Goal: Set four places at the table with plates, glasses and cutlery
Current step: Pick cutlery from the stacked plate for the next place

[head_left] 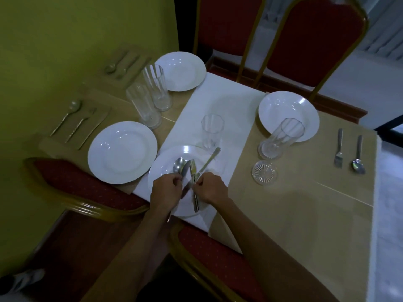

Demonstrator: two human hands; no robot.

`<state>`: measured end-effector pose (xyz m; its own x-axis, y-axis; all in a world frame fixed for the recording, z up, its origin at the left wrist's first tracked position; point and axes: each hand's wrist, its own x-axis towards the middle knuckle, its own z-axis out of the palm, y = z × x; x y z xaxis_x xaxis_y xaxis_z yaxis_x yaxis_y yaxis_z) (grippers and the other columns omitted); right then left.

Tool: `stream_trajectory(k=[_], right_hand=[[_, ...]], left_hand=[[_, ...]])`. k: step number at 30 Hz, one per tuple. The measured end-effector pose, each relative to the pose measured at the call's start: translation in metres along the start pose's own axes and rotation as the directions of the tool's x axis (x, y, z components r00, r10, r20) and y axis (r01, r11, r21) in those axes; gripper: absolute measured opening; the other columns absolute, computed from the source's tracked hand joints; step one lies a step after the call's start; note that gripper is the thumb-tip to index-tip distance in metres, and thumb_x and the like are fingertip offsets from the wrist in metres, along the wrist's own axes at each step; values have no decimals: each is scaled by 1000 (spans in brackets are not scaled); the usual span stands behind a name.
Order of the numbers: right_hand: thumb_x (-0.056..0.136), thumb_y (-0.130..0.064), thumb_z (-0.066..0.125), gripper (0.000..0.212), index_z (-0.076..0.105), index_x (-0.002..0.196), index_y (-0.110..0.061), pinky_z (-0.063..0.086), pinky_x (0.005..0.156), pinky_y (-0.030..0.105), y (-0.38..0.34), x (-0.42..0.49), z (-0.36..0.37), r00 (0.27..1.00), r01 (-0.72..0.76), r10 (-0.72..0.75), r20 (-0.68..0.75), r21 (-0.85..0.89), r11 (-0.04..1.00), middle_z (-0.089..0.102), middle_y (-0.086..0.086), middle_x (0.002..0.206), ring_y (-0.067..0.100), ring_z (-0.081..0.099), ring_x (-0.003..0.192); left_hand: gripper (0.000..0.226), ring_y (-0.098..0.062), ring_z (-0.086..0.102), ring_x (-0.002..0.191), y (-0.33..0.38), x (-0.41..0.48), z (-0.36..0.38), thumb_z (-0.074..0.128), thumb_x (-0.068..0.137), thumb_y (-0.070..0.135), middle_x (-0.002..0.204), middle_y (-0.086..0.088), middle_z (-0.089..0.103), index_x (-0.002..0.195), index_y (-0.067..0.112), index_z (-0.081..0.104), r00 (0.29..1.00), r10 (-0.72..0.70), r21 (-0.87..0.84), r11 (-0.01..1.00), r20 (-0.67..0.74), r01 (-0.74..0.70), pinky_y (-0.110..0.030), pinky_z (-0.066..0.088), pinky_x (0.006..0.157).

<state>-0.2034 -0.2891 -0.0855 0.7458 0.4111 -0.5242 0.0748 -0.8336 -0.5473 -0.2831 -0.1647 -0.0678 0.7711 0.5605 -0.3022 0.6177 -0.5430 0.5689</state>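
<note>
Heaped on the plate (162,168), cutlery (192,168) with long axes running away from both hands; left hand (166,189) gripping spoon (179,164) and knife (185,171) handles, right hand (210,187) pinching a piece slanting rightward.

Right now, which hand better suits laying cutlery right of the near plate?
Likely right: over the near plate, the right hand pinches a utensil on that side; the left hand grips a spoon opposite.

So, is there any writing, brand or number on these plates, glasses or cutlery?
No text can be read anywhere.
The plates, the glasses and the tablecloth look plain.
Any maker's stamp on the cutlery is too small and blurred to tell.
</note>
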Motion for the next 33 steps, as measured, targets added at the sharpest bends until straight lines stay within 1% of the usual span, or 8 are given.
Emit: stream_trajectory(k=[5, 9, 14, 23, 25, 27, 30, 33], right_hand=[[94, -37, 56, 28, 59, 87, -11, 47, 62, 31, -6, 2, 0, 997, -71, 71, -43, -17, 997, 62, 4, 83, 25, 64, 78], [100, -38, 45, 29, 47, 81, -16, 43, 67, 32, -11, 7, -5, 989, -119, 115, -88, -37, 992, 49, -1, 77, 24, 57, 78], [99, -36, 48, 25, 50, 89, -14, 45, 70, 33, -15, 14, -6, 989, -128, 124, -84, -51, 990, 54, 3, 88, 24, 56, 79], [100, -32, 46, 25, 47, 80, -17, 47, 66, 34, -11, 12, -1, 991, -111, 108, -74, -41, 993, 51, 0, 76, 24, 60, 77], [99, -32, 47, 22, 49, 86, -15, 46, 66, 34, -10, 11, 0, 993, -107, 104, -62, -40, 993, 53, 2, 79, 25, 59, 77], [97, -30, 49, 19, 50, 87, -14, 44, 63, 33, -9, 10, 1, 993, -107, 105, -47, -44, 993, 53, 3, 80, 24, 57, 74], [93, -25, 52, 16, 49, 82, -13, 41, 58, 29, -6, 8, 3, 994, -102, 100, -44, -38, 994, 51, 3, 76, 22, 56, 70], [93, -24, 51, 18, 47, 79, -14, 38, 55, 28, -5, 7, 5, 995, -95, 93, -43, -43, 995, 52, 4, 77, 21, 55, 69]], left_hand=[[22, -23, 66, 80, 4, 7, 0, 55, 90, 12, 85, -6, 73, 91, 11, 76, 999, 36, -10, 999, 5, -36, -39, 56, 76], [22, -21, 66, 80, 2, 7, -1, 55, 90, 13, 86, -4, 74, 93, 15, 76, 1000, 24, -9, 1000, 11, -24, -36, 55, 75], [16, -18, 67, 86, -3, 7, -5, 60, 90, 14, 90, 0, 74, 95, 17, 76, 1000, -10, -7, 1000, -5, 10, -29, 51, 70], [17, -26, 65, 98, -11, 3, -6, 61, 90, 18, 102, -4, 69, 105, 13, 67, 995, -100, 91, 991, 3, 100, -32, 49, 74], [10, -26, 66, 93, -13, 3, -5, 57, 91, 18, 89, -3, 66, 90, 15, 67, 993, -111, 129, 986, 39, 105, -30, 46, 67], [24, -24, 65, 80, -13, 2, -4, 52, 91, 14, 73, 0, 62, 70, 18, 62, 991, -118, 146, 983, 58, 108, -29, 42, 59], [28, -23, 62, 72, -13, 2, -3, 51, 91, 15, 70, -1, 64, 69, 15, 67, 989, -131, 126, 985, 68, 122, -29, 44, 58], [26, -24, 65, 76, -14, 5, -2, 52, 91, 19, 75, -2, 67, 72, 18, 70, 988, -138, 114, 985, 65, 130, -29, 45, 60]])
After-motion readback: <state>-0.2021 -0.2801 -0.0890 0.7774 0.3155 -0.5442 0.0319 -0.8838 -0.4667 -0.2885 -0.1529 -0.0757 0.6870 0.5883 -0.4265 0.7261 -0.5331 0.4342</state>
